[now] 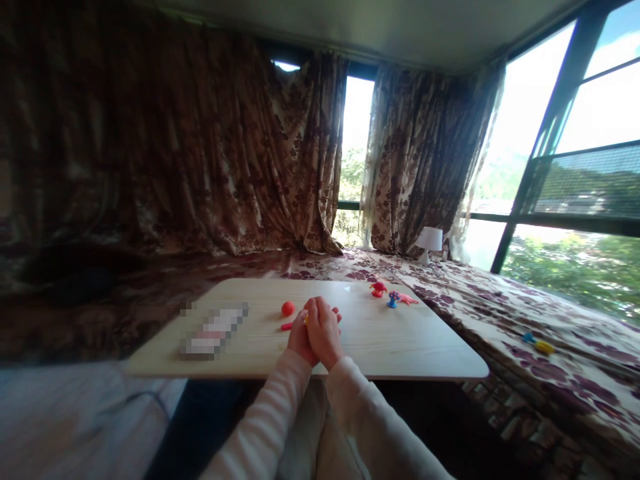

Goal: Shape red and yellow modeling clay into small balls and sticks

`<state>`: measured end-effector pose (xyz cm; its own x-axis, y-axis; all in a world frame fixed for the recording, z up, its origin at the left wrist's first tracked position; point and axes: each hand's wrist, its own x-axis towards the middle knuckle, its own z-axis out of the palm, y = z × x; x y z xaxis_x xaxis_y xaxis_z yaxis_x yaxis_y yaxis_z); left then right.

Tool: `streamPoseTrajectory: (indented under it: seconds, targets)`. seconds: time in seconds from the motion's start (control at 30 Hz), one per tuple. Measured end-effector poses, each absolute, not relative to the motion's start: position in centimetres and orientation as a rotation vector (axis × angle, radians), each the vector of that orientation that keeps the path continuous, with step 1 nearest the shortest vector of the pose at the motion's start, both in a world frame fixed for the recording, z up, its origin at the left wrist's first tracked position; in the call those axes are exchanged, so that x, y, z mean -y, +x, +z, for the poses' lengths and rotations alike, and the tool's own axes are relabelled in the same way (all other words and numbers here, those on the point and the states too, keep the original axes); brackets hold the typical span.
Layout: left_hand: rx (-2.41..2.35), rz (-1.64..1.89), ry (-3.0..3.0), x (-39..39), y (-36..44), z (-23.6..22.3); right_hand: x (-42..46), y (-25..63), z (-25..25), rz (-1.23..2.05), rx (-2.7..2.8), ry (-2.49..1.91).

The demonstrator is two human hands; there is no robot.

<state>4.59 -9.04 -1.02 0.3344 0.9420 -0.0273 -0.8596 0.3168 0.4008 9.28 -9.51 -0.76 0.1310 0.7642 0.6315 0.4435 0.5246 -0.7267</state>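
Observation:
Over the middle of the pale wooden table, my two hands are pressed together. My right hand lies across my left hand, with the fingers of both closed around each other. A bit of a small yellow piece shows between them; most of it is hidden by the palms and fingers. Just beyond my left hand a red ball rests on the tabletop. Closer to that hand lies a short red stick, partly beside the fingers.
At the far right of the table are a red figure, a blue figure and a flat pink-red shape. A blurred-out flat item lies at the left. Beyond are a small white lamp and a blue-and-yellow object on patterned cloth.

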Motion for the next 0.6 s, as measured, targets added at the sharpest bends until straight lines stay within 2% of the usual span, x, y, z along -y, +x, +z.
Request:
streamPoseTrajectory:
  seconds: [0.13, 0.2, 0.27, 0.43, 0.6]
  targets:
    - [-0.223, 1.237, 0.328, 9.3, 4.7, -0.7, 9.3, 10.2, -0.2, -0.061, 1.672, -1.105]
    - [-0.251, 1.266, 0.326, 9.6, 4.6, -0.5, 9.2, 10.4, 0.0, -0.140, 1.674, -1.139]
    - [-0.310, 1.329, 0.345, 10.0, 4.4, -0.2, 9.2, 10.4, -0.1, -0.028, 1.733, -1.120]
    - [-0.610, 1.479, 0.449, 10.1, 3.1, 0.1, 9.2, 10.5, -0.7, 0.521, 1.682, -0.932]
    - [-0.666, 1.488, 0.457, 9.8, 3.4, -0.2, 9.7, 10.7, -0.2, 0.372, 1.643, -0.894]
